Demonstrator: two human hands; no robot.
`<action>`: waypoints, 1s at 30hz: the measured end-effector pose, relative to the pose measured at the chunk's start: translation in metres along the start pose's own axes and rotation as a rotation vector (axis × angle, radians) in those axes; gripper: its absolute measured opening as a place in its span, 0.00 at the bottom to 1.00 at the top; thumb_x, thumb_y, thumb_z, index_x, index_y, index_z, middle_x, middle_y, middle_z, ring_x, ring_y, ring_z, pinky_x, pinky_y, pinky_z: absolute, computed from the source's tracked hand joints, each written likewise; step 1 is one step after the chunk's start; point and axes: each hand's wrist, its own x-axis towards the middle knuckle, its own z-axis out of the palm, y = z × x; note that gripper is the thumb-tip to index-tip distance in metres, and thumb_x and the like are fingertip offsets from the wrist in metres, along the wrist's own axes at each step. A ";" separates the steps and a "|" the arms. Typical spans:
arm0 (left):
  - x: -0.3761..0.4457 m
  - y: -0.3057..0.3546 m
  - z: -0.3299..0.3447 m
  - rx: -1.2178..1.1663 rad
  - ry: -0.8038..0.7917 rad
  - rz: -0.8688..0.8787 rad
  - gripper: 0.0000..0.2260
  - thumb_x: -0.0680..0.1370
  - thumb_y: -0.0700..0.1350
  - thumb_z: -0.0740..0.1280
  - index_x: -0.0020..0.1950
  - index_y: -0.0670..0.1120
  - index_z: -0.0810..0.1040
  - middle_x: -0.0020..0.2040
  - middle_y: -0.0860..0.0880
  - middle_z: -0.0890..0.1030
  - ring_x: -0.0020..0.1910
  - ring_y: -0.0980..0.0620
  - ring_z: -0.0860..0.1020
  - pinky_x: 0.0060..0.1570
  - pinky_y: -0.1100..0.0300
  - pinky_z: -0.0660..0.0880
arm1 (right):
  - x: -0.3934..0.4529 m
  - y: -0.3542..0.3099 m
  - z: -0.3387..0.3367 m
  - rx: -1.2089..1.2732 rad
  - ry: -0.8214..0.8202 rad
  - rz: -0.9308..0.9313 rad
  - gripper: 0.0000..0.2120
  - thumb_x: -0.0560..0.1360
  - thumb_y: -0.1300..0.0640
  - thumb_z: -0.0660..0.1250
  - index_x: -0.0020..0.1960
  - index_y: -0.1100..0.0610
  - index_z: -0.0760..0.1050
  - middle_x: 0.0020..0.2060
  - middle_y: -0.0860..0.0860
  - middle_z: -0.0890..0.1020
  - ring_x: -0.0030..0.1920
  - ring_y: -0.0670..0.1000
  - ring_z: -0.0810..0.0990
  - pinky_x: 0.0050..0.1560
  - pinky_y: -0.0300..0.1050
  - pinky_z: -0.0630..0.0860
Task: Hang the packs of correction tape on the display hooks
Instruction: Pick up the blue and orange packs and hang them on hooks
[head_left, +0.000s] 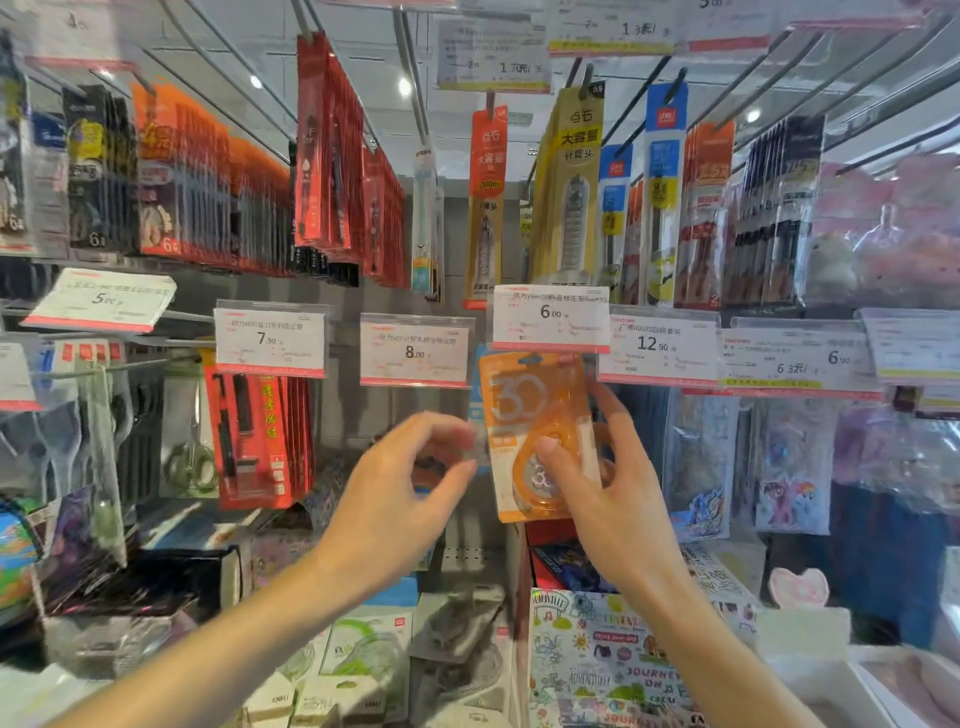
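Our right hand (613, 467) grips the orange correction tape pack (535, 436), thumb on its front, holding it up just under the 6.00 price tag (550, 318), while our left hand (410, 478) hovers beside it, fingers loosely curled and empty

We see a brightly and evenly lit shop under round ceiling lights (404, 86), with only soft shadows. The wide lens bends the display hooks (218, 78) outward toward the edges. Glare whitens the clear sleeves at far right (883, 228). Our left hand (400, 493) smears with motion blur, and the corners look soft.
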 end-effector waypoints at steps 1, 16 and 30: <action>-0.001 -0.007 0.007 -0.002 -0.013 -0.037 0.12 0.80 0.43 0.71 0.59 0.58 0.78 0.53 0.61 0.82 0.54 0.60 0.81 0.54 0.62 0.78 | 0.001 0.002 0.002 -0.019 -0.001 -0.001 0.28 0.79 0.44 0.70 0.63 0.16 0.57 0.67 0.38 0.79 0.66 0.45 0.80 0.65 0.54 0.79; 0.045 -0.070 0.062 -0.115 -0.030 -0.214 0.27 0.84 0.50 0.64 0.80 0.62 0.59 0.80 0.53 0.65 0.80 0.50 0.63 0.75 0.44 0.67 | 0.042 0.053 0.028 -0.257 0.000 0.126 0.30 0.80 0.37 0.62 0.78 0.30 0.52 0.68 0.46 0.79 0.57 0.45 0.81 0.62 0.47 0.77; 0.055 -0.076 0.064 -0.232 -0.033 -0.306 0.24 0.83 0.45 0.66 0.77 0.63 0.66 0.69 0.56 0.78 0.58 0.63 0.80 0.60 0.57 0.80 | 0.058 0.057 0.024 -0.186 -0.067 0.220 0.31 0.80 0.40 0.67 0.79 0.40 0.60 0.62 0.40 0.83 0.50 0.29 0.81 0.41 0.24 0.73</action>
